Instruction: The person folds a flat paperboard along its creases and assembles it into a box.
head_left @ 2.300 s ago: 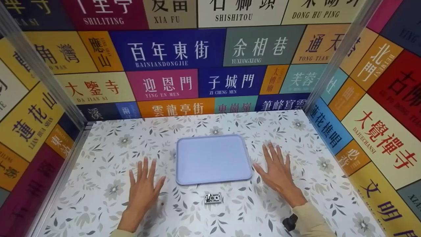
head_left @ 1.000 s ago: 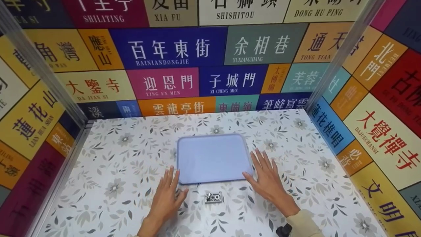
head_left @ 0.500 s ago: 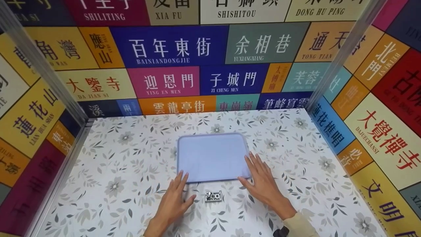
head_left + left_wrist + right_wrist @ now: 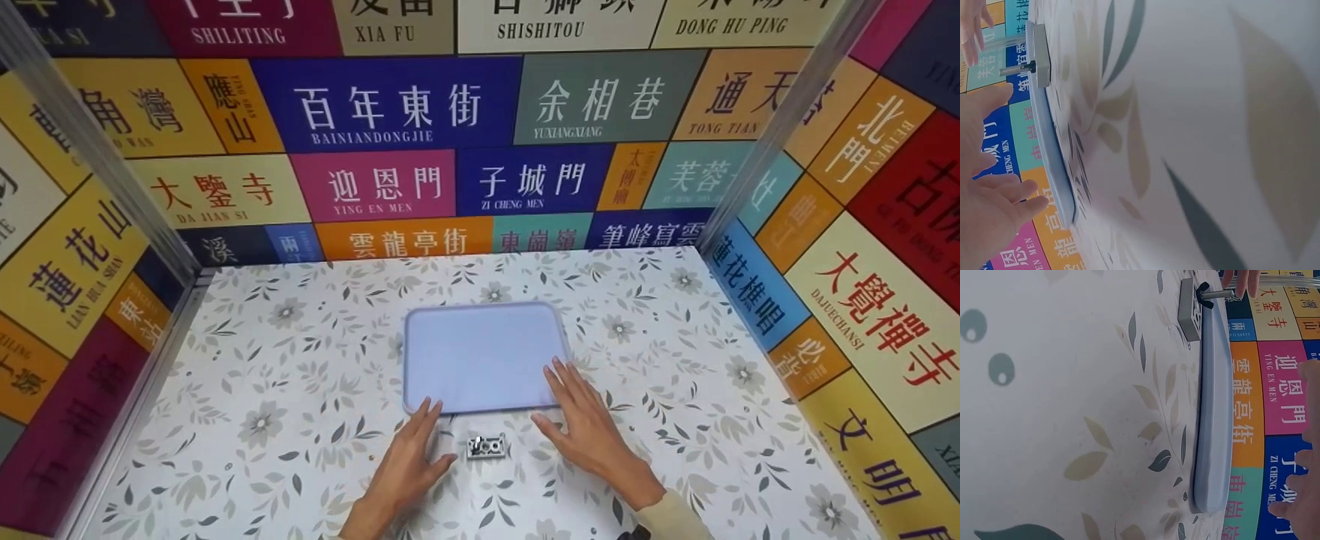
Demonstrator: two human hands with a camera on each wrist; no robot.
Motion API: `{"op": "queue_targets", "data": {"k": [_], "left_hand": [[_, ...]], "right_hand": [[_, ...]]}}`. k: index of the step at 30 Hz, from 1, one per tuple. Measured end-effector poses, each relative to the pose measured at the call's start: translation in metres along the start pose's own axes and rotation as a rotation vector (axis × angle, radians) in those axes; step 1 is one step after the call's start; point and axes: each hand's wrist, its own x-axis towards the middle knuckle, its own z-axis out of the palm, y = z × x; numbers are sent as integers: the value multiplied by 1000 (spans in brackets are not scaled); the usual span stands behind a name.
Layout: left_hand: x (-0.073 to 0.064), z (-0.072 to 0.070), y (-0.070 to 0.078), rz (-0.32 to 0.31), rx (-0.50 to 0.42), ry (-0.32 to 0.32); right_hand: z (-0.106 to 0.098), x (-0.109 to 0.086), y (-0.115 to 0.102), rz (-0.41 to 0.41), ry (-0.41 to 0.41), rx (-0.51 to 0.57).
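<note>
A small silver-grey metal block (image 4: 486,446) with round holes lies on the patterned table, just in front of a pale blue tray (image 4: 484,356). From the block, an upright threaded bolt (image 4: 1013,70) sticks up, with a black wing nut (image 4: 1204,295) at its base. To the block's left is my left hand (image 4: 405,465), fingers extended and thumb spread, fingertips by the tray's near-left corner. My right hand (image 4: 589,431) is on the other side, its fingers loosely straight and overlapping the tray's near-right corner in the head view. Neither hand holds anything.
The white table (image 4: 262,360) has a leaf and flower print. Walls of coloured sign panels (image 4: 390,105) enclose its back and both sides, with clear plastic corner strips (image 4: 780,127) where they meet.
Both hands have come inward from wide apart, toward the block, and slightly nearer the table's front edge. Block and tray have stayed in place.
</note>
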Motion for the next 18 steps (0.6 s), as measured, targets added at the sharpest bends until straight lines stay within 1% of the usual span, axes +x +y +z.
{"op": "queue_targets", "data": {"k": [5, 8, 10, 12, 16, 18], "left_hand": [[0, 7, 1, 45, 27, 51], [-1, 12, 0, 56, 60, 81], [-2, 14, 1, 50, 80, 85], [-2, 16, 2, 44, 94, 81], [-1, 17, 5, 21, 93, 42], [-1, 19, 5, -4, 82, 15]], "right_hand": [[4, -1, -3, -19, 11, 5], [6, -2, -4, -33, 11, 16], [8, -3, -5, -37, 7, 20], [10, -4, -6, -43, 3, 18], [12, -5, -7, -49, -12, 8], [13, -6, -8, -51, -19, 4]]}}
